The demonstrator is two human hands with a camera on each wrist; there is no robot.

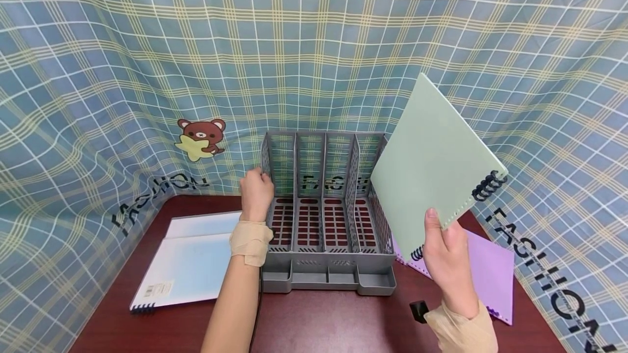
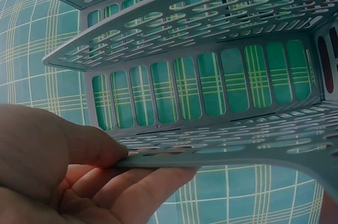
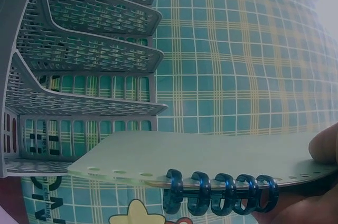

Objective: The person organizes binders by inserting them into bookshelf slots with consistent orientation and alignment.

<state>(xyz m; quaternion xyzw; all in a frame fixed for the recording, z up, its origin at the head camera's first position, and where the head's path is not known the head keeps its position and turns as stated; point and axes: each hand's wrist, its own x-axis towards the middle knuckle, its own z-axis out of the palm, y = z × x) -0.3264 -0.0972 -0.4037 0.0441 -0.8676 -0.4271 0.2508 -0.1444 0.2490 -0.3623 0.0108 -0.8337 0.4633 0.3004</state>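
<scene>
1. Your left hand point(image 1: 256, 195) pinches the left wall of the grey rack point(image 1: 333, 261), which stands on the counter point(image 1: 324, 320).
2. Your right hand point(image 1: 446, 263) grips the pale green notebook point(image 1: 434, 151), thumb on its cover, raised and tilted at the rack's right side.
3. A purple notebook point(image 1: 490, 277) lies at the right, partly behind your right hand.
4. A blue-and-white notebook point(image 1: 193, 268) lies left of the rack.

Rack point(image 1: 319, 259): grey plastic, matt, perforated. Green notebook point(image 1: 432, 146): smooth matt cover; binding rings point(image 1: 488, 186) look glossy plastic. Worktop point(image 1: 333, 317): smooth, faint sheen. Backdrop point(image 1: 314, 42): cloth, lightly creased.
</scene>
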